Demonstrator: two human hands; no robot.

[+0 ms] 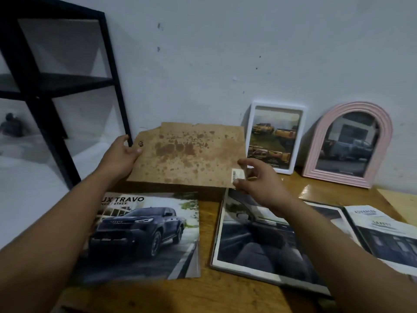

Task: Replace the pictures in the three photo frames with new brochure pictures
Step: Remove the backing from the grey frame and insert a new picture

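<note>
Both hands lift the stained backing board above the desk: left hand grips its edge, right hand fingers seemingly pinch its corner.

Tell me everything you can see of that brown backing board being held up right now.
The brown backing board looks like thin hardboard, roughly rectangular with a notched, uneven top edge. Dark brown stains blotch its face. A small round mark sits near its left edge and a white barcode sticker near its lower right corner. It is held tilted above the wooden table, in front of the wall. The left hand grips its left edge; the right hand pinches the lower right corner by the sticker.
</note>
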